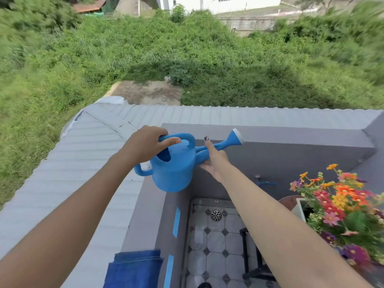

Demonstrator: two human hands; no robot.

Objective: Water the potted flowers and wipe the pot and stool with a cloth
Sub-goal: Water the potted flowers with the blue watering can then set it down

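My left hand [146,143] is closed around the top handle of the blue watering can [174,165], fingers curled over the bar and the thumb laid along its near side, so the can hangs from that grip. My right hand [214,161] is mostly open, not clenched: the palm and lower fingers press against the side of the can where the spout [225,143] leaves the body, and one finger points straight up along the spout, its dark-painted nail showing. Both forearms reach forward from the bottom corners and meet at the can, the left wrist bent down over the handle, the right wrist fairly straight. The can is held in the air, level with the grey wall [291,135], its body over the wall's inner corner and the spout pointing to the right and slightly up along the wall top, with the white-tipped rose at its end. Right of the can and lower down stand the potted flowers [340,204], orange, red, pink and purple, in a pale pot [299,208] whose rim just shows; they are well apart from the spout. Below the can, on the wall's near stretch, lies a folded blue cloth [135,269], untouched. The tiled floor [216,242] with its round drain [216,215] lies under the can, inside the wall.
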